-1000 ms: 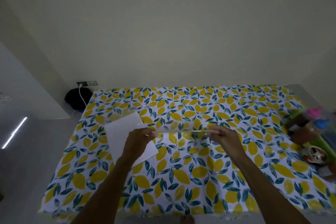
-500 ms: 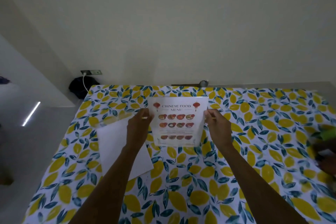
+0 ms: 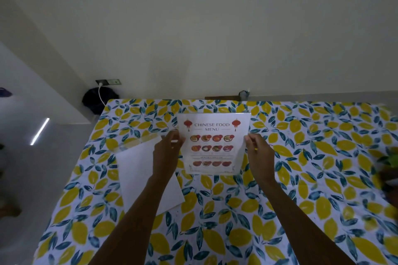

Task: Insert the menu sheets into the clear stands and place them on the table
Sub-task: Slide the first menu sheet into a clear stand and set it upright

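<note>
A clear stand [image 3: 213, 143] with a "Chinese Food Menu" sheet inside it is upright above the table, its printed face toward me. My left hand [image 3: 167, 154] grips its left edge and my right hand [image 3: 258, 153] grips its right edge. A blank white sheet [image 3: 142, 176] lies flat on the tablecloth to the left, partly under my left forearm. Another clear stand [image 3: 137, 141] lies just behind that sheet, hard to make out.
The table [image 3: 301, 178] carries a lemon-and-leaf patterned cloth and stands against a pale wall. A dark bag [image 3: 94, 100] and a wall socket with a white cable sit past the far left corner. Green and dark items [image 3: 389, 163] show at the right edge.
The stand was held flat and edge-on a second ago; it has been turned upright so the menu faces me. The view has shifted, pushing the items at the right out of frame.
</note>
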`<state>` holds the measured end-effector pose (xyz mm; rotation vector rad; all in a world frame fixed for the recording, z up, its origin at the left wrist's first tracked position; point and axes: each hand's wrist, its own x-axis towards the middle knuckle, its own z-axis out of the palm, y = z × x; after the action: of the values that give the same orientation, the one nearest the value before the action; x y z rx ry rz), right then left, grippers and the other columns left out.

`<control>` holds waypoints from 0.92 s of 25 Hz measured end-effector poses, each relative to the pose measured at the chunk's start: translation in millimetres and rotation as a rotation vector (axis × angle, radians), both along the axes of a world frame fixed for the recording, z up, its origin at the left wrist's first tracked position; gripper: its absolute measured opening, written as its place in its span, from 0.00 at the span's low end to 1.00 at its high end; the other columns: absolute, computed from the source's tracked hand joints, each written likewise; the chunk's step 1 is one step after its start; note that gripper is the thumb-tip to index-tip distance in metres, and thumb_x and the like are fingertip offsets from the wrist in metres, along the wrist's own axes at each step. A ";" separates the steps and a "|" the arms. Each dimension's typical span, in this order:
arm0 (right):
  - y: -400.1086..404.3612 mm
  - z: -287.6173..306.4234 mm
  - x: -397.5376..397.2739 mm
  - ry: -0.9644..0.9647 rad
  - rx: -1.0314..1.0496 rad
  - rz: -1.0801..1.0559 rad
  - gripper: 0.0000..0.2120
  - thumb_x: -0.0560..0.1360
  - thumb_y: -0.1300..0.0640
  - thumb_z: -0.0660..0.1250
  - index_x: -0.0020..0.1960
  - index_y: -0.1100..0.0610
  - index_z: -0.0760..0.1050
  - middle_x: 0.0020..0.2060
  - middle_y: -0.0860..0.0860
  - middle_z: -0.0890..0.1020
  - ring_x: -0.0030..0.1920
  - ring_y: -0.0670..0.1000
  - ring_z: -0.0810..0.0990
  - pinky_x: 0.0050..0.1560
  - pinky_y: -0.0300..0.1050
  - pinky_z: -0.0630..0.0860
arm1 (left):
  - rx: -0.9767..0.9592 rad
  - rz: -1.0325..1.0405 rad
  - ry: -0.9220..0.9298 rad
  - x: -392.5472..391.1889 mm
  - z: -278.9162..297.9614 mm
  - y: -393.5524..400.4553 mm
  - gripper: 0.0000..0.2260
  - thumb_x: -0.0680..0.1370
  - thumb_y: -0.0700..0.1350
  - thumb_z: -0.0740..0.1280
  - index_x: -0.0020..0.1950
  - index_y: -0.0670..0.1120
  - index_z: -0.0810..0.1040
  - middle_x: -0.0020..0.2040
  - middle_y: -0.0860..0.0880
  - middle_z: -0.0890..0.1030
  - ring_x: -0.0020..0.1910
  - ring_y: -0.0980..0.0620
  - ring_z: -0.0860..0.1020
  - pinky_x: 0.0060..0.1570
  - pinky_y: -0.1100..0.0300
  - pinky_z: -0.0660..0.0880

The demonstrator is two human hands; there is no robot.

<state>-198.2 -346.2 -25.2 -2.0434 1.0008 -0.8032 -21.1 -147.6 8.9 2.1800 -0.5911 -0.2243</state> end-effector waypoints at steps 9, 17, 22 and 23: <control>40.2 18.4 -9.3 0.131 0.009 -0.110 0.23 0.77 0.59 0.66 0.69 0.56 0.65 0.61 0.57 0.77 0.56 0.59 0.79 0.54 0.59 0.79 | 0.083 -0.102 0.041 4.4 9.0 36.8 0.22 0.76 0.56 0.67 0.66 0.49 0.69 0.64 0.47 0.76 0.61 0.47 0.75 0.58 0.45 0.76; 196.0 13.8 21.7 0.430 -0.319 0.266 0.26 0.76 0.56 0.65 0.72 0.55 0.62 0.60 0.58 0.74 0.60 0.60 0.75 0.49 0.57 0.81 | 0.336 -0.200 -0.141 31.5 -30.6 207.4 0.24 0.76 0.62 0.63 0.67 0.50 0.70 0.63 0.46 0.74 0.63 0.43 0.72 0.59 0.47 0.73; 246.3 -8.8 52.8 0.571 -0.277 0.358 0.28 0.76 0.54 0.65 0.73 0.56 0.59 0.62 0.57 0.73 0.62 0.60 0.73 0.51 0.56 0.79 | 0.381 -0.155 -0.054 43.8 -58.0 266.9 0.26 0.75 0.64 0.62 0.68 0.50 0.70 0.64 0.46 0.74 0.64 0.43 0.71 0.59 0.46 0.73; 251.2 -14.8 58.8 0.587 -0.282 0.380 0.29 0.76 0.54 0.64 0.74 0.56 0.59 0.61 0.57 0.73 0.61 0.60 0.73 0.51 0.55 0.78 | 0.378 -0.142 -0.037 44.9 -64.1 273.3 0.25 0.76 0.63 0.63 0.68 0.50 0.71 0.64 0.46 0.74 0.64 0.43 0.72 0.59 0.46 0.73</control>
<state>-139.4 -95.0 -40.0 -2.6887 0.7757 -0.1419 23.7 125.8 -55.1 2.5104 -0.7767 -0.3995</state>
